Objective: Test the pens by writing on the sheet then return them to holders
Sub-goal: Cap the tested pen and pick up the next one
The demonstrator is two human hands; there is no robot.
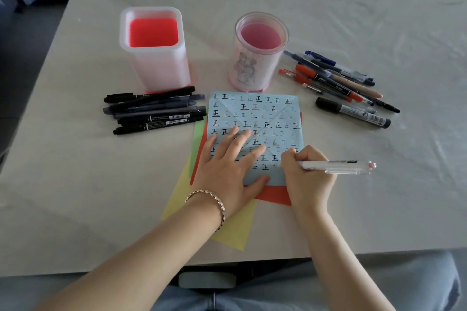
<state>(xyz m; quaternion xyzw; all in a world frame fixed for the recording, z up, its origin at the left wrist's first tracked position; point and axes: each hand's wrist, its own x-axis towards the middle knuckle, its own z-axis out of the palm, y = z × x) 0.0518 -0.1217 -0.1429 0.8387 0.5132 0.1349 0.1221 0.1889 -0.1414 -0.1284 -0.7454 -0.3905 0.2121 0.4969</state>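
Left hand flat on blue sheet, right hand grips white pen; pen piles flank two empty holders

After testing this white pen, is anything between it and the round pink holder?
Nothing visible blocks it. Between the white pen in the right hand and the round pink holder lies only the flat blue sheet. The loose pens lie to the holder's right, and its mouth is open.
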